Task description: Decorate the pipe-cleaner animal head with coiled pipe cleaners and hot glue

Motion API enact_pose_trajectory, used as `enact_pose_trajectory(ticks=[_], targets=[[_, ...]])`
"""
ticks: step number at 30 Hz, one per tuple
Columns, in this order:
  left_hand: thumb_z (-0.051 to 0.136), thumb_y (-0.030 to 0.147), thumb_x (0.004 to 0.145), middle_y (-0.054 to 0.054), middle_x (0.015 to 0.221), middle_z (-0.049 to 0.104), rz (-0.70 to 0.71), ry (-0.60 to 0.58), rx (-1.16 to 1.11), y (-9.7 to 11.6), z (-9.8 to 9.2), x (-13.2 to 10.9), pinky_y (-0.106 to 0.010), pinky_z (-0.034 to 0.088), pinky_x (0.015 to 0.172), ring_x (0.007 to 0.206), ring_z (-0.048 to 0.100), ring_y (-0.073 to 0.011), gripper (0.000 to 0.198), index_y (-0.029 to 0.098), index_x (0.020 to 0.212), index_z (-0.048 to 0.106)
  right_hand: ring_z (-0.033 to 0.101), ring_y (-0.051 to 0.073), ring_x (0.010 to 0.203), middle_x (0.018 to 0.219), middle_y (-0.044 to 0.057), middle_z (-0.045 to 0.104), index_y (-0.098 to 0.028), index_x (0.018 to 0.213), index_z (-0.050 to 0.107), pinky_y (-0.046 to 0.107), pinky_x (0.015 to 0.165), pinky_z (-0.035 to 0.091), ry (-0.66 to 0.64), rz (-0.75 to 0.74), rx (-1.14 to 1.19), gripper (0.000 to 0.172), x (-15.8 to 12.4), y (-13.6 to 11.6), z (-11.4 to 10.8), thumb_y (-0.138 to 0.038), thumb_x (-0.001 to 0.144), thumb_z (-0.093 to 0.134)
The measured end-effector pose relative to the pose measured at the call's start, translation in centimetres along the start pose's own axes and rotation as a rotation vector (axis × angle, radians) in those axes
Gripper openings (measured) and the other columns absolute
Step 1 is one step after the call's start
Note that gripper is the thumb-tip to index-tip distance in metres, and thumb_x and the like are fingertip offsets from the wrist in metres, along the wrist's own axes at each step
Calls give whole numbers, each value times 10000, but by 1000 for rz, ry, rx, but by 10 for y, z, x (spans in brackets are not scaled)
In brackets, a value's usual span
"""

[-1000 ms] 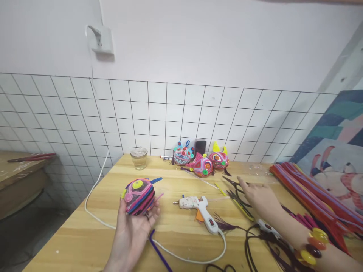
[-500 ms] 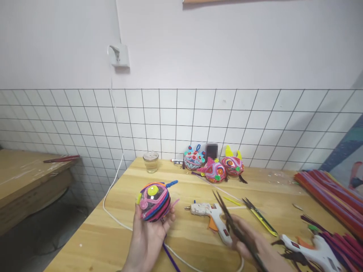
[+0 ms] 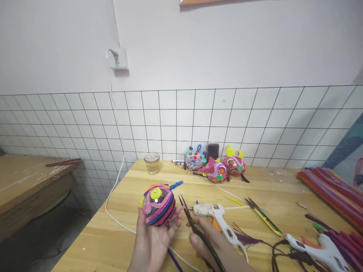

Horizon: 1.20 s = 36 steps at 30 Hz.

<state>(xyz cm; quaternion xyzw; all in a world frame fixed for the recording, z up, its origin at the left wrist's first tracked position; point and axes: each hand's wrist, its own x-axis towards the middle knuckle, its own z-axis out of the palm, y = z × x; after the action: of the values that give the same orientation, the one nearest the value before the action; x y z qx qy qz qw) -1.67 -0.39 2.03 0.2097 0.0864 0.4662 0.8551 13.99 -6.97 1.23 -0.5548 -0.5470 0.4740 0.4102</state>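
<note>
My left hand cups a round ornament wrapped in pink, blue, black and orange pipe cleaner, with a yellow disc for an eye and a twisted blue stalk on top. From its right side sticks a short pink end. My right hand is closed round dark scissors, whose narrow blades point up and left beside that pink end. Whether the blades touch it I cannot tell. Just behind the scissors lies a white glue gun with an orange trigger.
Against the tiled wall stand a glass of pale liquid and several finished ornaments. To the right lie a yellow craft knife, a second glue gun and bundled pipe cleaners. A white cord crosses the table's left side.
My right hand has brought the scissors leftward, from over the glue gun to the ornament's right side. The ornament in my left hand has shifted slightly right and down in view.
</note>
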Motion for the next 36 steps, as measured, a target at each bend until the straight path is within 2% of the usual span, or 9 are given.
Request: enact_pose_trajectory(ticks=[4, 8, 13, 20, 27, 36], targets=[[389, 494, 897, -249, 1060, 703, -11, -27, -7, 0, -1, 0, -376, 487, 940, 1028, 655, -290, 564, 54, 1040, 710, 339, 103, 484, 578, -72, 367, -202, 1007, 500, 225, 439, 265, 16, 24, -72, 710, 5, -4, 0, -833, 710, 371], [387, 491, 899, -255, 1050, 705, 0, -17, -16, -1, -2, 0, -363, 500, 922, 1041, 650, -298, 563, 51, 1044, 707, 392, 105, 545, 648, -61, 389, -198, 1007, 499, 219, 496, 325, 17, -18, -72, 583, 6, -1, 0, -734, 790, 420], [380, 489, 905, -242, 1027, 716, 13, 20, -12, -1, 1, 0, -354, 522, 892, 1024, 659, -297, 561, 55, 1025, 714, 339, 107, 571, 644, -70, 372, -203, 995, 501, 230, 516, 278, 35, -138, -150, 433, 5, 5, 0, -611, 856, 459], [455, 497, 879, -209, 1035, 724, 6, 52, 1, -2, -3, 1, -417, 513, 923, 1058, 643, -312, 511, 84, 1039, 710, 329, 104, 549, 603, -83, 335, -194, 959, 507, 224, 496, 259, 20, -77, -108, 430, 6, -3, 1, -599, 818, 538], [603, 435, 812, -223, 1188, 656, 83, 52, 92, -1, -8, 2, -414, 527, 896, 1085, 623, -340, 434, 120, 1099, 689, 312, 94, 485, 547, -89, 316, -196, 829, 490, 219, 455, 234, 45, -136, -229, 354, 3, -6, 1, -548, 853, 517], [493, 443, 879, -191, 1052, 723, 43, 44, 33, 0, -8, 1, -357, 557, 834, 1030, 661, -296, 421, 127, 1070, 695, 336, 111, 546, 587, -82, 331, -195, 904, 494, 232, 499, 241, 20, -120, -310, 320, 0, -10, -3, -513, 885, 467]])
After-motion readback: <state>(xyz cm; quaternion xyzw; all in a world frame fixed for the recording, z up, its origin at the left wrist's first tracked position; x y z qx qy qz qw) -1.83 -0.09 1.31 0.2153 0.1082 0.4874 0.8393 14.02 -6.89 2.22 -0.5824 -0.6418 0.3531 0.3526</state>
